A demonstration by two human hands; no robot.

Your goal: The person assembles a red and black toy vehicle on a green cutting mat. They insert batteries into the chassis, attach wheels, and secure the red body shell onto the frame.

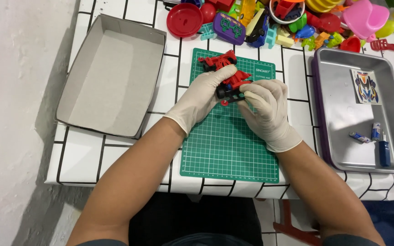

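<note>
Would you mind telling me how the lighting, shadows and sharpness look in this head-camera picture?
Head view: even, soft light; the red toy car between the gloved left hand and right hand is sharp. Mild glare whitens the metal tray. A soft shadow falls inside the cardboard box lid, and the table edge shades the wall below.

The toy car [226, 75] sits on the cutting mat [226, 146], between the fingers [215, 77] of the left hand [201, 98] and the right hand [265, 107]. Left of the fingers lies an open cardboard box [110, 75]. Right of them — a metal tray [343, 114] holding a sticker sheet [365, 86] and a small screwdriver [384, 150]. Beyond the fingertips — a heap of plastic toys [288, 20].
</note>
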